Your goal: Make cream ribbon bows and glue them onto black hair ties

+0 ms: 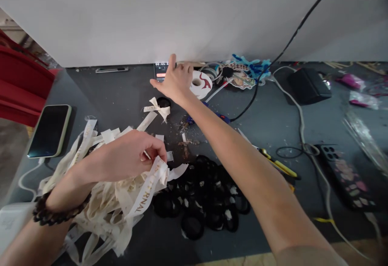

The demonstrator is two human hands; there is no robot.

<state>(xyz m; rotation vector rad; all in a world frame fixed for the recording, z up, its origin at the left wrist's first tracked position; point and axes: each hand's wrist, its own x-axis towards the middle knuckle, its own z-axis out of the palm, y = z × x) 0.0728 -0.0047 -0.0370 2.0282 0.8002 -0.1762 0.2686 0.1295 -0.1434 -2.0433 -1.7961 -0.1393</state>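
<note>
My left hand (130,155) is closed on a white ribbon (148,189) with gold lettering, which is folded into loops at the fingertips and hangs down below them. Beneath that hand spreads a heap of loose cream ribbon (115,205). My right hand (178,78) reaches to the back of the table, its thumb and index finger spread and nothing visible in it. It is over a phone (159,71) showing a running timer, partly covering it; contact cannot be made out. A cream ribbon bow (158,108) with a black hair tie lies between the hands.
Black hair ties (209,197) are piled at front centre. A white ribbon spool (202,86) stands beside my right hand. My right forearm crosses a blue corded tool (222,117). Phones lie left (50,130) and right (348,177); a yellow cutter (281,167) is near my forearm.
</note>
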